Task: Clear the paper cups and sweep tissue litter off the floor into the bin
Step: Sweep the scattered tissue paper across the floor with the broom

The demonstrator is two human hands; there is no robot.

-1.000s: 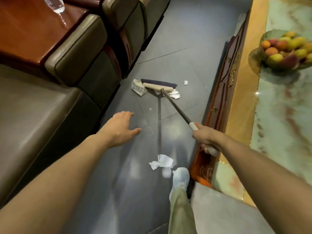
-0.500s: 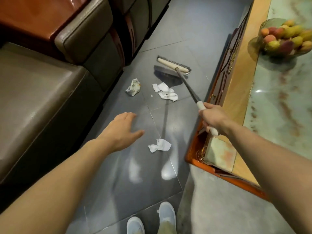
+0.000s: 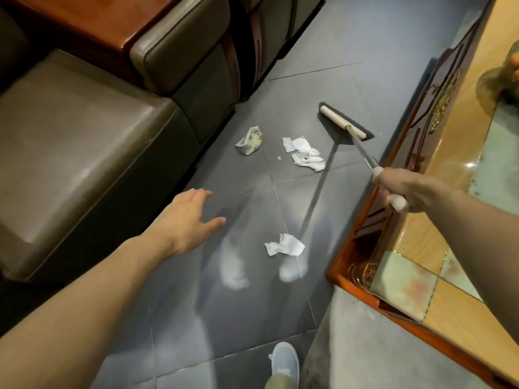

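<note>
Sweeping up: a person's right hand [image 3: 404, 192] clamps its fingers round the pale grip of a broom [image 3: 344, 122], its head low at the tiled floor [image 3: 247, 318] near a cluster of torn tissues [image 3: 304, 155]; the left hand [image 3: 186, 220] hovers with fingers apart, holding nothing. A crumpled printed paper [image 3: 250, 141], possibly a crushed cup, lies near the sofa [image 3: 84, 141], another tissue [image 3: 285, 245] closer to the person. Feather-light and soft, the litter likely wants gentle, low strokes, the broom held well up its stiff handle
</note>
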